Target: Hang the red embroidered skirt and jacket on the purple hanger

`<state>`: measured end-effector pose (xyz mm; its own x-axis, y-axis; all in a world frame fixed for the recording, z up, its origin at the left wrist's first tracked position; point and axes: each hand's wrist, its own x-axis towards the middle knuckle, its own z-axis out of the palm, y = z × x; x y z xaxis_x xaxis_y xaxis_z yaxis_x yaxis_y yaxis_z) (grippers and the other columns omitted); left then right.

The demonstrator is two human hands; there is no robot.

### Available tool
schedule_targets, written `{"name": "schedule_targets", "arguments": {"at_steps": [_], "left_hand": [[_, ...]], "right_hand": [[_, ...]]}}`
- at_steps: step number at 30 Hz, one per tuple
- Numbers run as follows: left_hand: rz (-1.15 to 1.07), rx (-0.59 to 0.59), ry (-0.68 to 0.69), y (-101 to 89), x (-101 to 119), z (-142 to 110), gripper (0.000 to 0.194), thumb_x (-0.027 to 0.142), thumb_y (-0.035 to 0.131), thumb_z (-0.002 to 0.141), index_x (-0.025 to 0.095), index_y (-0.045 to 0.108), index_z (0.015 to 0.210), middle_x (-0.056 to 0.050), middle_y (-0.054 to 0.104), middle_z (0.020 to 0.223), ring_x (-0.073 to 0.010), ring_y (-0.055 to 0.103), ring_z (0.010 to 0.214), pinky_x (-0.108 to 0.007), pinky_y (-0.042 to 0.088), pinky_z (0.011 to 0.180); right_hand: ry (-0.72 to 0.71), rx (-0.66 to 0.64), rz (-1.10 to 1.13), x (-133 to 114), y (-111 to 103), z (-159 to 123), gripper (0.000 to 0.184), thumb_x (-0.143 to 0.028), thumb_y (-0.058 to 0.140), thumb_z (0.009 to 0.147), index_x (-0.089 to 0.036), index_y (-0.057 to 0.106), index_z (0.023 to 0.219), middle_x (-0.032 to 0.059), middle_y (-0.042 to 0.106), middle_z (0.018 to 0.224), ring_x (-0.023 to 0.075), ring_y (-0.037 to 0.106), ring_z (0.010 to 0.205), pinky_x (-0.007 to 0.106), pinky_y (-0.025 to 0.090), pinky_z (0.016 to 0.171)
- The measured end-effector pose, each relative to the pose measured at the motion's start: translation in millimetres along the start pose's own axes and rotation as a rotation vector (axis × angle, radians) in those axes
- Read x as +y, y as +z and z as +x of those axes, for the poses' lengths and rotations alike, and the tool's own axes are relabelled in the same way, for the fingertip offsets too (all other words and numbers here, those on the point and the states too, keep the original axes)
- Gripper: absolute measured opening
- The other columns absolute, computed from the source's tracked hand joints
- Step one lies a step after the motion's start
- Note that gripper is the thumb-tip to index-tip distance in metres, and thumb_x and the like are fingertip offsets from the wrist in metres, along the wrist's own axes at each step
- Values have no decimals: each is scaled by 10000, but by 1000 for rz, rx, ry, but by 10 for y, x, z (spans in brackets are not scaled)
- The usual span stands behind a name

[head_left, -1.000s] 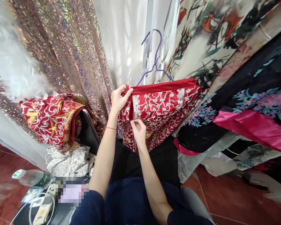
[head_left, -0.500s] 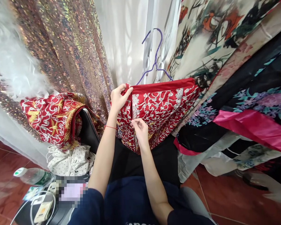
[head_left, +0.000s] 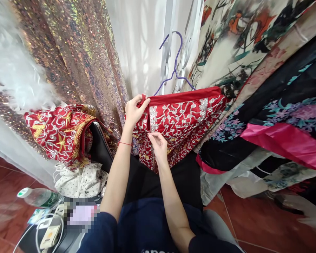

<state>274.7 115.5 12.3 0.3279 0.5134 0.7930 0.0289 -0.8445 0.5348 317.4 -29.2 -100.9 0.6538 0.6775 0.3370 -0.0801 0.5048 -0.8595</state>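
Note:
A red skirt with silver embroidery (head_left: 184,119) hangs from a purple hanger (head_left: 173,68) in front of me. My left hand (head_left: 135,110) pinches the left end of its red waistband. A little lower, my right hand (head_left: 158,146) pinches the fabric along the side opening, fingers closed on the edge. A red thread bracelet sits on my left wrist.
A second red and gold embroidered garment (head_left: 59,133) lies over a black chair (head_left: 100,149) at left, above white dotted cloth (head_left: 80,181). Sequin fabric (head_left: 76,52) and floral robes (head_left: 274,88) hang around. A water bottle (head_left: 38,197) and a power strip (head_left: 51,233) are at lower left.
My right hand has crept slightly up along the skirt's side opening. My left hand has held its grip on the waistband.

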Motion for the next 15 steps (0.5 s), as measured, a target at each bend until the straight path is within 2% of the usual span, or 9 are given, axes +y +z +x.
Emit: {"name": "schedule_targets", "arguments": {"at_steps": [4,8,10,15], "left_hand": [[-22,-5,-12,-4,2,-9,296,473,634,893,214,566,767,23,545,664,-114,446,621,-285,393,653],[0,0,-13,-28,59,-10,297,440,632,891,213,530,729,32,513,641,-108,407,604,-282,370,642],[10,0,-14,-40,92,-7,293,424,634,886,212,522,719,35,497,630,-108,394,598,-284,357,636],[17,-5,-11,-66,124,0,290,423,628,885,212,520,719,38,492,629,-111,378,598,-283,348,632]], "right_hand": [[15,4,19,-75,36,-12,220,-429,741,768,-224,687,824,34,732,898,203,705,932,352,551,924],[140,-27,10,-174,42,0,221,-423,730,758,-213,678,796,4,692,759,155,672,658,315,562,729],[141,-8,-19,-193,62,21,211,-416,712,762,-210,665,769,-14,653,693,131,625,589,284,536,658],[157,29,-113,-116,157,188,191,-394,621,766,-204,642,768,15,696,755,147,669,653,260,519,631]]}}
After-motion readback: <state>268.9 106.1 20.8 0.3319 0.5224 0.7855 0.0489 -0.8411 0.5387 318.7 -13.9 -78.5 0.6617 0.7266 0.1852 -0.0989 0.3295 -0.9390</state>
